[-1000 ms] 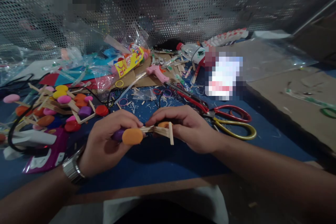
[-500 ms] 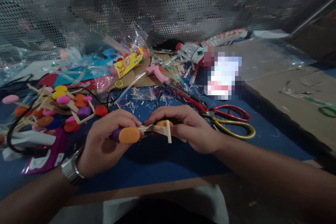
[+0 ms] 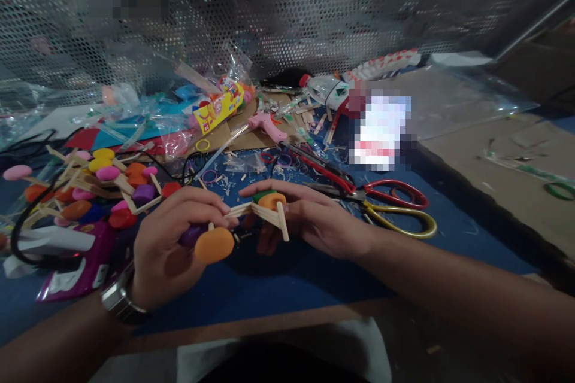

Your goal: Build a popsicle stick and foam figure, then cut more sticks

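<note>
A small wooden-stick model (image 3: 265,212) with coloured discs spans the space between my hands, above the blue tabletop. My left hand (image 3: 166,245) is closed round its left end, where an orange disc (image 3: 214,245) and a purple disc (image 3: 192,234) show by the palm. At the other end my right hand (image 3: 321,221) grips it, its fingers partly hidden behind. Another orange disc (image 3: 271,200), a green disc (image 3: 264,194) and a short cross stick (image 3: 283,222) show there.
Similar stick models with coloured discs (image 3: 105,173) are heaped at left, near a purple packet (image 3: 92,263). Scissors (image 3: 399,209) lie beyond my right hand. Behind are a pink glue gun (image 3: 267,125), a plastic bottle (image 3: 330,91) and a lit, blurred screen (image 3: 381,128).
The stick model has turned in my hands, and its green disc now shows. Its left end has dropped a little. My left hand has shifted slightly left.
</note>
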Demonstrator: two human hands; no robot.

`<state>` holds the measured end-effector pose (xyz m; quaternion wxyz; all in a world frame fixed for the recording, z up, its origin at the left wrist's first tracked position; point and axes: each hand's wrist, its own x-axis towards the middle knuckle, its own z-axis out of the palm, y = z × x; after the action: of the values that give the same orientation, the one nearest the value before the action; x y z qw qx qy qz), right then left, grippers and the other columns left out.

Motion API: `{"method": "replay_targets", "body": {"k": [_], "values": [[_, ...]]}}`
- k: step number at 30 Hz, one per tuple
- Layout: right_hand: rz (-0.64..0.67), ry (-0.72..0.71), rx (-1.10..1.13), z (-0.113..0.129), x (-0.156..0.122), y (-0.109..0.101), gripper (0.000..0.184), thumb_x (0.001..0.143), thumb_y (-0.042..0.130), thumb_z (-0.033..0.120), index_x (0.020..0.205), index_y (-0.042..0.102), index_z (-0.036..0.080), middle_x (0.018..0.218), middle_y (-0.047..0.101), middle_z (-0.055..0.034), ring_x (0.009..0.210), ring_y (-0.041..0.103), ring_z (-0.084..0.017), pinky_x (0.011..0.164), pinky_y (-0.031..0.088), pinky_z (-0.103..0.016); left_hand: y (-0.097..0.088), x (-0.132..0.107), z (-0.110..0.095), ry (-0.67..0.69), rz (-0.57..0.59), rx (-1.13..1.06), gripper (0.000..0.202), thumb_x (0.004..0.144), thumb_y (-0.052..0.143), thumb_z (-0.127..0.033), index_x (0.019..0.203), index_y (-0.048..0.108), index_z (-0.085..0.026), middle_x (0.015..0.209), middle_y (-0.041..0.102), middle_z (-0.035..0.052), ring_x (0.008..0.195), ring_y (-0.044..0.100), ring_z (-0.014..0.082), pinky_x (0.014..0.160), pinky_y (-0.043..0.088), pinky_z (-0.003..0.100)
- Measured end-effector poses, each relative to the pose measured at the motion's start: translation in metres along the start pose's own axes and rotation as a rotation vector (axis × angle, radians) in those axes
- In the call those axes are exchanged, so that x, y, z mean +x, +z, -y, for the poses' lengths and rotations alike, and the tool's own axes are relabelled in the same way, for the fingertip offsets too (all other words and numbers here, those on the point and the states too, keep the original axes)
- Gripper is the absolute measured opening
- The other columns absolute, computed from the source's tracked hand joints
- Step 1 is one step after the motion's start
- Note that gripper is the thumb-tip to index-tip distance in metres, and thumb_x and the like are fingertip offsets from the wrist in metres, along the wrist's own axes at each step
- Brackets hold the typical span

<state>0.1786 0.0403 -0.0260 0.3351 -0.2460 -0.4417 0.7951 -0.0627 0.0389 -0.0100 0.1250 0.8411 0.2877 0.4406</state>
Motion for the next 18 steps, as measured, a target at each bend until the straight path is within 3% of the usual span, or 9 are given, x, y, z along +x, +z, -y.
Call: {"method": "replay_targets", "body": {"k": [11,18], "values": [[0.001,-0.006,0.089,0.002,-0.003,0.006,0.050,0.082,0.058,0.017,0.132,0.054,0.020,0.089,0.071,0.0012,0.067,0.071,-0.014,0.067,0.057,-0.029,0.000,0.003,-0.014,0.096,0.006,0.087,0.010,0.093,0.067,-0.010,0.092,0.068,-0.020,0.096,0.075,0.0017,0.083,0.075,0.0121,0.076,0.063,0.021],[0.014,-0.035,0.075,0.003,-0.005,0.007,0.049,0.085,0.060,0.020,0.134,0.053,0.018,0.093,0.070,-0.0008,0.073,0.068,-0.015,0.068,0.055,-0.029,-0.002,0.004,-0.016,0.120,0.033,0.114,0.010,0.094,0.065,-0.009,0.092,0.067,-0.019,0.098,0.075,0.0027,0.086,0.075,0.0117,0.078,0.064,0.020]]}}
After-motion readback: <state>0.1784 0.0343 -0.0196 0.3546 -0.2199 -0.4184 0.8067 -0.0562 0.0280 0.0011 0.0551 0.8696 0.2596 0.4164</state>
